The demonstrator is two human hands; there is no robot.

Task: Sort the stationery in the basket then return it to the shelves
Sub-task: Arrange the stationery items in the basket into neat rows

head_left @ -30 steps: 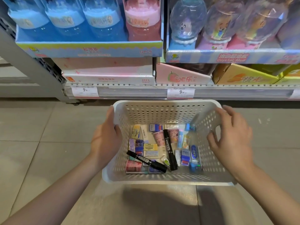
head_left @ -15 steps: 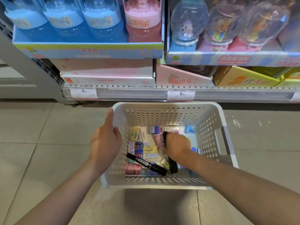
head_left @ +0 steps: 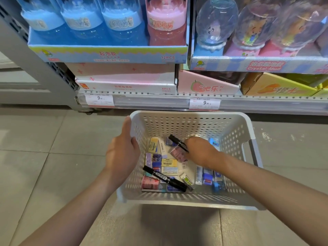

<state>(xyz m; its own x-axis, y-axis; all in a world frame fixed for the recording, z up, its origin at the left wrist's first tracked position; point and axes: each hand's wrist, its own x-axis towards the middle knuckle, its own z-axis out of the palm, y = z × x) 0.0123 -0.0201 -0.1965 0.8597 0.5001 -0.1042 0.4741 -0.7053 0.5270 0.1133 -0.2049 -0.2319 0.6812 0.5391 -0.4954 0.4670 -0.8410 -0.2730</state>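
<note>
Right hand (head_left: pixel 200 150) pinches one black marker (head_left: pixel 178 143) inside the white basket (head_left: pixel 230 125), left hand (head_left: pixel 122 151) grips its rim; sorting begins, next lifting out seems needed.

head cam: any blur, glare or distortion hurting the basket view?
Head view: wide-angle bends the shelf edge; soft overall, small labels unreadable; glare on the clear domes; a shadow under the basket; right hand hides items.
</note>
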